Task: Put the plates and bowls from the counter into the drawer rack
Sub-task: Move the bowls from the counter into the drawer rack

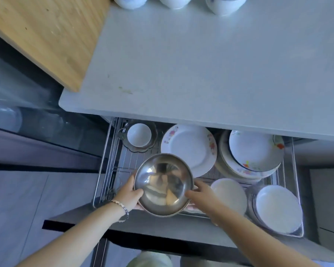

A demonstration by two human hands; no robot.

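Observation:
A shiny steel bowl [163, 185] hangs over the front left of the open wire drawer rack [104, 160]. My left hand [128, 195] grips its left rim, and my right hand [200, 194] grips its right rim. In the rack lie a flowered plate [189, 147], a stack of flowered plates [253, 155], a small white bowl [139, 134] on a dark scalloped dish, a plain white plate [229, 193] and white plates [278, 209] at the front right. Three white bowls [175, 1] stand at the counter's far edge.
The pale counter [201, 64] overhangs the back of the rack. A wooden cutting board [46, 35] lies on its left. The drawer's dark front panel [143, 226] runs under my forearms. A glass-fronted cabinet stands to the left.

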